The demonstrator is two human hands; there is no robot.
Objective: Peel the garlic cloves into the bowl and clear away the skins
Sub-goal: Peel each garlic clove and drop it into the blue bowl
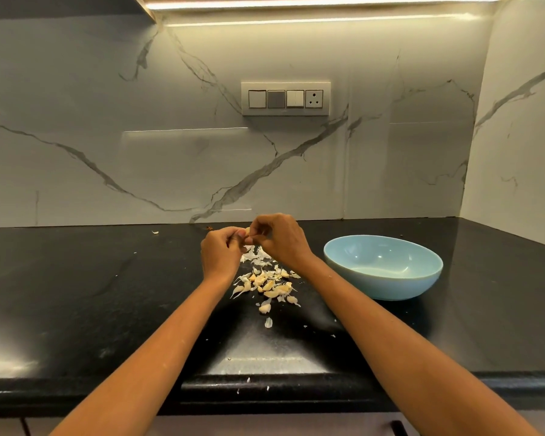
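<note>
Black stone countertop (pixel 76 294) fills the near field, its front lip flecked with scraps of papery skin, in a kitchen lit by a strip lamp under the upper cabinet. Two bare forearms reach in from five and seven o'clock toward the middle of the counter. Between them lies the pile of garlic cloves (pixel 269 286), mixed with loose skins (pixel 255 258) that trail away toward twelve o'clock. Just past the pile, the left hand (pixel 219 256) has its fingers curled around one garlic clove (pixel 247 231), of which only a pale tip shows, while the right hand (pixel 280 239) pinches at that tip with thumb and fingertips, apparently picking the skin loose. At three o'clock from the hands stands the pale blue bowl (pixel 383 267), well apart from the pile; no cloves can be seen inside it, which suggests the work is at an early stage. Peeling likely goes best if the left hand keeps the clove steady and the right lifts the skin from the tip, letting it drop onto the existing heap for easy gathering. Beyond, the marbled backsplash (pixel 139 136) carries a switch panel (pixel 285 99) at twelve o'clock.
</note>
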